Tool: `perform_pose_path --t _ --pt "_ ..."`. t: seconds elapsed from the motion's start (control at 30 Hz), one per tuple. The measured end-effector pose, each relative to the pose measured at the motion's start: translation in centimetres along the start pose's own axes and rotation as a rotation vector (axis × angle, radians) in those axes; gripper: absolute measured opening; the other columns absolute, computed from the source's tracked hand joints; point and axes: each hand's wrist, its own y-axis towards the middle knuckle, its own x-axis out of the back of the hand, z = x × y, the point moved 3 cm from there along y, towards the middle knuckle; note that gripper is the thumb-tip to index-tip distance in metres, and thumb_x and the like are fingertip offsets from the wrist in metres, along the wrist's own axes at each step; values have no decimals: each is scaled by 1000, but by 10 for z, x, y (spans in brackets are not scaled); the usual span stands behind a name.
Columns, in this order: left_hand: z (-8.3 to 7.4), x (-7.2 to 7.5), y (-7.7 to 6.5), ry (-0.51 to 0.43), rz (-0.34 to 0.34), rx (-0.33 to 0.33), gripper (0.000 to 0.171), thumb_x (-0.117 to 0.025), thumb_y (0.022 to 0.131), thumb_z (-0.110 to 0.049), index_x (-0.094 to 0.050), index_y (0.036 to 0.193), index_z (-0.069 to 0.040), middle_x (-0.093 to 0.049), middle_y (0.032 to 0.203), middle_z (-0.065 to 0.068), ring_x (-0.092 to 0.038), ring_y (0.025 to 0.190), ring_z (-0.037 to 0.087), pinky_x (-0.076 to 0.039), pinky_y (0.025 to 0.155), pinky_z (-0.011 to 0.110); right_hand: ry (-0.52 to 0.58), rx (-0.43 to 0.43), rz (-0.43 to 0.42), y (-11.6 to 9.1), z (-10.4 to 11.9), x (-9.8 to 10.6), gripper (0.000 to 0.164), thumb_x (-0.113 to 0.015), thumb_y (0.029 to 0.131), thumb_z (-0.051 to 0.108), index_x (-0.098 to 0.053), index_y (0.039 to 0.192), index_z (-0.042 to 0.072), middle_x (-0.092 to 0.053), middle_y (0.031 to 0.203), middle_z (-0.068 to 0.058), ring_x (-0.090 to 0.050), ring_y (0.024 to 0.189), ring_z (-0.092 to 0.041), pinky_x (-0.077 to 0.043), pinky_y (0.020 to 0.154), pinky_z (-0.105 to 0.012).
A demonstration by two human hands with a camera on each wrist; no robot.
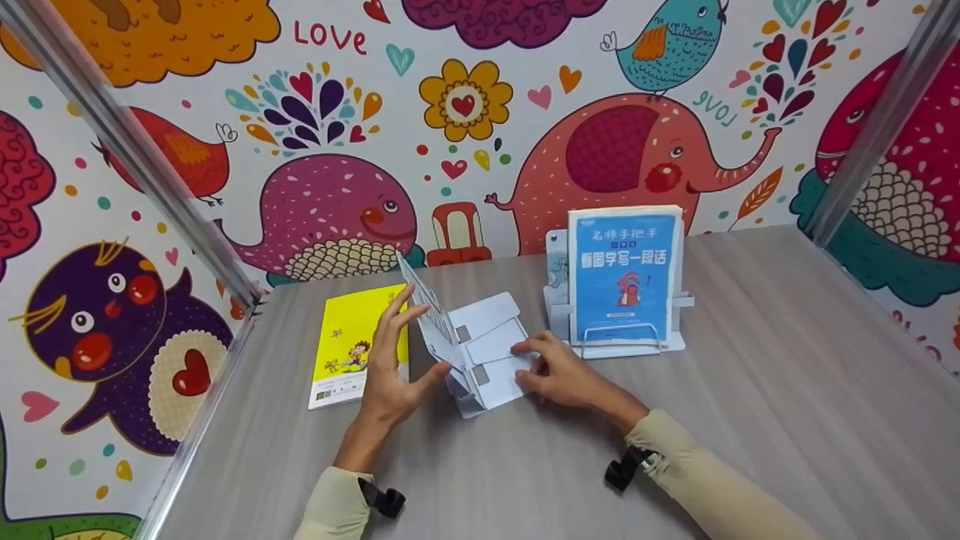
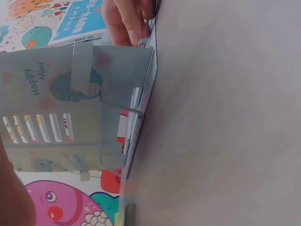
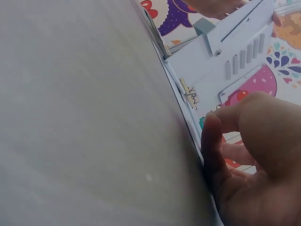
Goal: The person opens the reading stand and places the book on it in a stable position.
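Note:
A white folding book stand (image 1: pixel 491 349) rests on the table, its base flat and its slotted back panel (image 1: pixel 431 315) tilted up on the left. In the left wrist view the panel (image 2: pixel 51 84) shows pale cartoon prints and "Happy Mini". My left hand (image 1: pixel 394 352) touches the panel's outer side, fingers fairly straight and spread, thumb near its lower edge. My right hand (image 1: pixel 562 371) has curled fingers and pinches the right edge of the base. In the right wrist view, thumb and forefinger of that hand (image 3: pixel 254 146) meet at the base's rim.
A yellow book (image 1: pixel 337 330) lies left of the stand, partly behind my left hand. Back right, a second white stand (image 1: pixel 556 300) holds upright blue-covered books (image 1: pixel 622 285) behind a wire holder. A cartoon-printed wall (image 1: pixel 465 172) and metal posts (image 1: pixel 142 142) border the table.

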Motion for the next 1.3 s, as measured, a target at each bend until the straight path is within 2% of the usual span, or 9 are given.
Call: perform_pose_path --t 0.1,0.23,0.4,0.53,0.7,0.8,0.97,1.13,1.3 --pt "-2 1 1 44 23 -13 77 -87 82 -36 -55 153 -40 -35 177 -8 -29 166 19 -35 127 66 -60 13 -3 0 2 0 43 -74 101 17 -66 143 11 -55 134 -11 -58 98 -18 -55 76 -25" --pt "-5 3 1 47 30 -74 72 -86 86 -32 -60 153 -33 -42 173 -8 -34 164 19 -36 128 60 -120 41 -16 0 2 -3 40 -75 101 18 -69 139 11 -56 128 -10 -55 99 -17 -50 83 -29" --pt "-12 4 2 69 36 -162 65 -87 88 -27 -65 149 -32 -52 168 -5 -41 161 20 -33 133 45 -107 39 -34 -1 1 -5 37 -75 100 18 -71 137 13 -57 123 -8 -55 99 -17 -51 84 -29" --pt "-15 4 2 103 34 -190 67 -88 87 -27 -64 149 -35 -54 166 -4 -43 160 19 -33 133 39 -67 33 -40 0 -1 -6 36 -75 100 18 -72 136 12 -57 124 -10 -55 101 -19 -49 85 -31" --pt "-16 5 3 109 28 -203 63 -87 89 -27 -66 148 -30 -54 166 -5 -45 159 20 -35 132 43 -9 -8 -50 2 -3 -5 33 -75 100 18 -74 132 13 -58 125 -10 -55 104 -22 -48 87 -34" --pt "-14 6 4 95 23 -206 61 -87 88 -19 -67 146 -24 -55 165 -4 -49 156 24 -38 130 50 31 -30 -47 2 -3 -5 30 -74 101 19 -75 130 13 -59 126 -9 -55 105 -22 -49 86 -34" --pt "-10 10 6 79 8 -206 57 -83 92 -13 -67 147 -20 -58 162 -2 -53 153 24 -43 127 45 100 -12 -6 1 0 -6 33 -72 103 22 -74 135 13 -61 126 -10 -61 98 -22 -53 78 -29" --pt "-8 15 10 40 -9 -250 50 -76 99 -12 -66 148 -16 -62 158 2 -58 149 23 -47 122 37 134 81 71 -1 4 -8 43 -70 104 25 -69 146 13 -61 128 -14 -61 89 -21 -51 71 -25" --pt "-8 17 10 31 -17 -282 48 -72 102 -11 -66 149 -15 -63 157 0 -60 147 26 -50 118 39 123 139 129 -4 5 -12 51 -70 105 25 -62 154 14 -62 132 -14 -60 92 -21 -50 71 -23"
